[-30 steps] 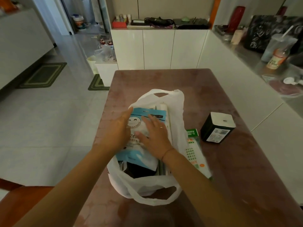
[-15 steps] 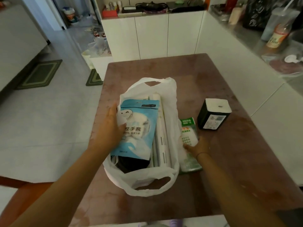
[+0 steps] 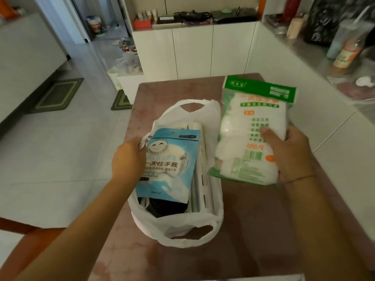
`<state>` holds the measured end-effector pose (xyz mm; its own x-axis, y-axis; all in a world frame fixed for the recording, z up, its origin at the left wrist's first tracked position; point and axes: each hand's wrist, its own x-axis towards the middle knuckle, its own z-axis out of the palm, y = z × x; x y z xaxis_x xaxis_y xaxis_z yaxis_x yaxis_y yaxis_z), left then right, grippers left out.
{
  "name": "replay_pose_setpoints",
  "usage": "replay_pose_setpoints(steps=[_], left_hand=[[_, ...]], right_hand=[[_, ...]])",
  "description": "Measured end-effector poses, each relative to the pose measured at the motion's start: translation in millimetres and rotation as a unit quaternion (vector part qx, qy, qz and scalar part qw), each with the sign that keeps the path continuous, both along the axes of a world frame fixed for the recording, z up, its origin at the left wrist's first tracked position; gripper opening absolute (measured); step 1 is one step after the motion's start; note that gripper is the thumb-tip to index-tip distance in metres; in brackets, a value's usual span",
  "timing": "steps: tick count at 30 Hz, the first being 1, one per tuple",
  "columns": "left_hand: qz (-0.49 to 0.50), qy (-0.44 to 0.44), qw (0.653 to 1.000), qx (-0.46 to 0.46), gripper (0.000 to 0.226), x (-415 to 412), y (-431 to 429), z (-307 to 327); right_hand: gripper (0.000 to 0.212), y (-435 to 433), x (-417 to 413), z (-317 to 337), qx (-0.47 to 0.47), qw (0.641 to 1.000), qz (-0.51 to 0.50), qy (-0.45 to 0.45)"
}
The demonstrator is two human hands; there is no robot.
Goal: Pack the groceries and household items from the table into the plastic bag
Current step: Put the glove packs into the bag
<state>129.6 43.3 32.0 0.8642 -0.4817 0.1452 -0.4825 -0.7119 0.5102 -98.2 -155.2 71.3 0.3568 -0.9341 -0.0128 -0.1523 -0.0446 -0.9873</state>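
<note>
A white plastic bag lies open on the reddish-brown table, its mouth turned up to the camera and one handle loop at each end; inside it a blue packet printed with a smiling face lies on top, slanted, with long white boxes or rolls alongside it to the right and something black showing beneath its near end; the left hand holds the blue packet at its left edge, right at the bag's rim, the thumb at the packet's upper corner and the fingers tucked under it out of sight; the right hand holds a green-and-white packet up off the table, just to the right of the bag, its green header pointing away from the person and its lower left corner hanging over the bag's right rim; the thumb presses on the printed front of this packet and the fingers are curled behind it, so the packet is pinched between them; a thin cord circles the right wrist; the packet's clear front shows a soft white wad and green and orange print; beyond the table stand white cabinets with clutter on top, a side counter on the right carries a lidded drinks cup, and green-bordered mats lie on the pale tiled floor to the left.
</note>
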Motion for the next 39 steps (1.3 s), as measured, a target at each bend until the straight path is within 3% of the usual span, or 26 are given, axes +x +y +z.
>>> replay_pose_setpoints(steps=[2,4,6,8,12,15,16,19,22,29,32,34,36,39], left_hand=[[0.009,0.012,1.0,-0.02,0.025,3.3,-1.0,3.4],[0.008,0.015,0.999,-0.034,0.027,5.9,-1.2,5.4],[0.003,0.022,0.999,-0.049,0.031,7.0,-0.3,6.0],[0.0,0.027,0.998,-0.062,0.035,6.6,1.1,6.8],[0.011,0.021,0.998,-0.056,0.038,6.9,2.6,7.7],[0.025,0.025,0.998,-0.061,0.037,8.8,5.7,7.9],[0.029,0.023,0.997,-0.062,0.037,9.2,6.8,8.4],[0.031,0.02,0.997,-0.063,0.039,10.2,8.1,9.8],[0.022,0.035,0.996,-0.075,0.04,9.3,7.2,8.9],[-0.002,0.053,0.997,-0.051,0.028,0.4,6.5,3.9],[0.0,0.034,0.999,-0.039,0.025,1.7,7.9,1.0],[0.003,0.035,0.999,-0.032,0.027,1.6,7.5,0.9],[0.002,0.039,0.999,-0.035,0.033,1.2,5.9,1.5],[-0.003,0.029,0.999,-0.036,0.041,-0.7,3.2,2.6]], right_hand=[[0.005,13.2,8.9,7.9,0.113,0.988,0.092,-0.044],[0.011,28.7,22.0,-2.3,0.22,0.953,0.209,-0.008],[0.015,43.0,41.4,-19.4,0.267,0.924,0.268,0.06],[0.018,52.7,68.8,-34.3,0.265,0.925,0.258,0.09],[0.039,66.1,129.7,-45.0,0.142,0.947,0.252,0.141],[0.093,76.0,145.2,-44.3,-0.051,0.914,0.254,0.312],[0.102,79.0,142.3,-43.9,-0.124,0.897,0.251,0.343],[0.094,94.2,129.9,-48.5,-0.251,0.836,0.337,0.354],[0.08,114.0,126.7,-70.6,-0.259,0.779,0.423,0.382],[0.076,126.5,145.3,-97.0,-0.275,0.759,0.42,0.414],[0.076,127.9,147.3,-95.3,-0.272,0.763,0.422,0.409],[0.073,122.1,144.7,-90.7,-0.249,0.787,0.429,0.366],[0.064,107.5,134.1,-81.6,-0.207,0.856,0.409,0.239],[0.044,60.9,102.3,-71.9,-0.187,0.953,0.228,0.076]])
